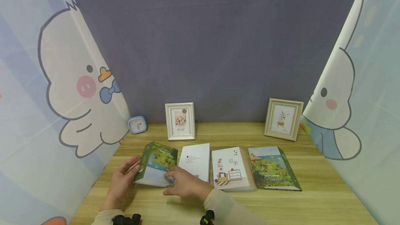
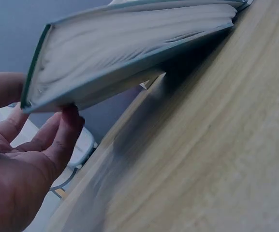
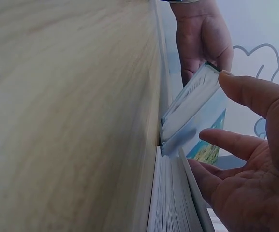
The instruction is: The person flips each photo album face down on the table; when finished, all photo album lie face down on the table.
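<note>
The left hand (image 1: 121,180) grips the outer edge of the green landscape album (image 1: 157,163), thumb on its cover and fingers curled beneath, tipping that side up off the worktop (image 1: 281,204). The right hand (image 1: 184,182) pinches the album's near corner, fingers loosely bent. Just right of the album lie a white book (image 1: 196,160), an illustrated album (image 1: 231,168) and a second landscape album (image 1: 272,168). Behind it stands a white photo frame (image 1: 180,121).
</note>
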`<state>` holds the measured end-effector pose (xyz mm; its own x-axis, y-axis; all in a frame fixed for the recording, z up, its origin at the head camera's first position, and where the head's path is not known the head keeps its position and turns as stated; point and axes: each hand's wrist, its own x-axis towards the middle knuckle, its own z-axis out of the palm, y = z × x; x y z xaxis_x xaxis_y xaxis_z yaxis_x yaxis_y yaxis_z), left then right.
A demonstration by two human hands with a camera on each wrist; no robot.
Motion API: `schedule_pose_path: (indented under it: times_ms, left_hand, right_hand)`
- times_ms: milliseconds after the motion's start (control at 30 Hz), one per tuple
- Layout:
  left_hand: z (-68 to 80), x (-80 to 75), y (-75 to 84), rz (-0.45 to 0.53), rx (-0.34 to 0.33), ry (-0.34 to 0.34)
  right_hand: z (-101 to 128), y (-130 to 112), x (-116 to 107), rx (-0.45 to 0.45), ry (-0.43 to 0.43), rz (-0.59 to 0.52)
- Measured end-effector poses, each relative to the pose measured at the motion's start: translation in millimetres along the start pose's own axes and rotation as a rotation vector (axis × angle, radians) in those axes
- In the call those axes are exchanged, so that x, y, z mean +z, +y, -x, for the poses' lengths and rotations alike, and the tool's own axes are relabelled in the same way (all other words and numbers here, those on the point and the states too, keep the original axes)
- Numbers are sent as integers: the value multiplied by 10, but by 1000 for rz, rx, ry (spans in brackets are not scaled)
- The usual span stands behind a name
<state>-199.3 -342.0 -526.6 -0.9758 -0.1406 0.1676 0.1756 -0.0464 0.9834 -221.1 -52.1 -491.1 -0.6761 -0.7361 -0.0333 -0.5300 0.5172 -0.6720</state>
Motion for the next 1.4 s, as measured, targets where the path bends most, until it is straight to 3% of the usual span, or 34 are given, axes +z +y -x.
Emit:
schedule_pose_path:
  times_ms: [167,400,567,767,1000,1100,1400]
  left_hand:
    - [-3,11,29,41,5,20]
    - [-29,-5,19,211,74,-32]
    - [-25,1,39,277,109,-118]
    - [-21,6,41,297,175,-297]
    - [-26,68,14,249,151,-388]
    - [-23,103,9,208,147,-384]
    - [-7,226,23,57,144,-281]
  right_hand:
    - [-1,-2,-10,-14,11,-9]
    - [7,2,-3,-30,28,-101]
    - [-5,16,-1,-39,63,-166]
    - [-15,23,5,-34,81,-282]
    - [-18,-3,-34,-48,98,-438]
    - [-20,-13,-55,-55,111,-464]
    - [-18,-16,-53,-62,152,-507]
